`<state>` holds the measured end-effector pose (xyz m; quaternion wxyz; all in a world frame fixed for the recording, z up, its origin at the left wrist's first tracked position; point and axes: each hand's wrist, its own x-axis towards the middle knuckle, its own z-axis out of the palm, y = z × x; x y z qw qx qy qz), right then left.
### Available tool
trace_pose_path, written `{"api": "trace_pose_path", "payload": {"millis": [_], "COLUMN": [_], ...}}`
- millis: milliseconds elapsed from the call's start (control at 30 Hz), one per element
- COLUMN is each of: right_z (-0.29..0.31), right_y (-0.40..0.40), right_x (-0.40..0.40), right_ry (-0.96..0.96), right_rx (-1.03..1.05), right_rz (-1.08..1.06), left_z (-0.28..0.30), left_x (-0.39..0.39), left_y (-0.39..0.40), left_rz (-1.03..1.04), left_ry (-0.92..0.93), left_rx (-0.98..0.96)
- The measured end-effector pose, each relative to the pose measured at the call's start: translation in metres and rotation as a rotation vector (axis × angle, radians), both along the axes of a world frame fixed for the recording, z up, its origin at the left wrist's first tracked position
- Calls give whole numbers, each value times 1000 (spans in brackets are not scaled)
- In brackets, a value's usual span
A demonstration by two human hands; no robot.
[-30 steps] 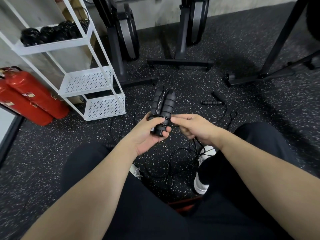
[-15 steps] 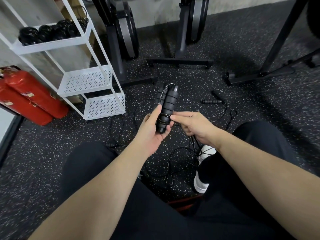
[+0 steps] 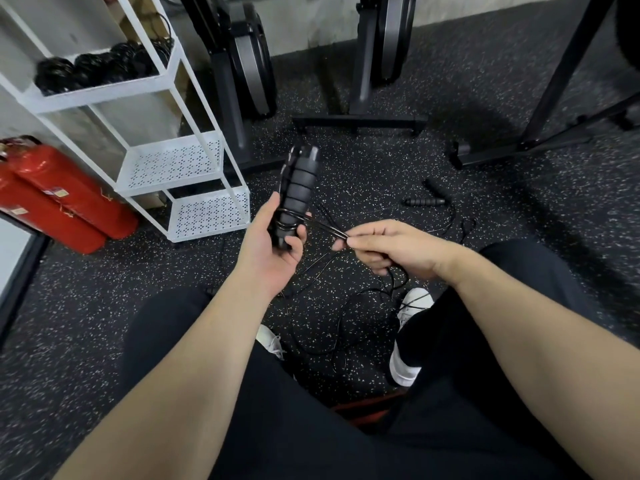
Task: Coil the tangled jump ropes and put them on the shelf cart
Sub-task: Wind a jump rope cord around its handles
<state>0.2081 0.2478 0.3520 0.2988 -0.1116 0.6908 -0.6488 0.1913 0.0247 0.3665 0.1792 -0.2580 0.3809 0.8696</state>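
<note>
- Handles (image 3: pixel 298 188), two black ribbed grips side by side, stand nearly upright in the centre of the view; a few turns of thin black cord wrap their lower end.
- Left hand (image 3: pixel 273 247) grips the handles at the bottom, thumb on the left side, fingers curled round from the right.
- Right hand (image 3: pixel 388 247) sits just right of the left one, apart from it; thumb and forefinger pinch the cord (image 3: pixel 329 227), which runs taut from the wrapped turns to the fingertips.
- Slack cord (image 3: pixel 349 317) drops from the right hand and lies in loose loops on the floor (image 3: pixel 363 174) between the person's legs, near the white shoes (image 3: pixel 408 327).
- Second rope (image 3: pixel 426 201) lies on the floor further off and to the right; its handles lie close together and its cord trails towards the near side.
- Cart (image 3: pixel 194 168), white with three tiers, stands at far left; the top tier holds a row of black coiled ropes (image 3: pixel 100 65); the two lower perforated tiers show only bare metal from here.
- Red cylinders (image 3: pixel 62 199), two of them, lie on the floor left of the cart.
- Black machine frames (image 3: pixel 360 121) stand along the far wall; another frame leg crosses the far right.
</note>
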Motion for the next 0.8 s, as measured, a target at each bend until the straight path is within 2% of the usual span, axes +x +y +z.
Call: {"api": "trace_pose_path", "payload": {"millis": [133,267,367,467,567,667,800], "right_z": [-3,-10,-12,-10,-16,-23,-14], "right_y": [6,4,5,6,10,14,11], "right_x": [-1,0,-2,-4,-10,-18,-13], "right_ry": [27,13,16,28,118,113,56], "right_rx": [175,372,386,406,528,649,602], "right_rz": [67,66,9,-68,-131,-98,-50], "left_z": [-3,-4,-4,0,3,2,-2], "left_x": [-5,1,5,9,14,17,21], "left_y": [-9,-10,-10,-7,-6,-5,2], "left_rz": [-88,-281,-415,-540,-683,-894,-1068], "left_ry": [-31,-34,-13,40,72,148,163], "left_rx": [143,114,83,-85,-294,-426,-608]}}
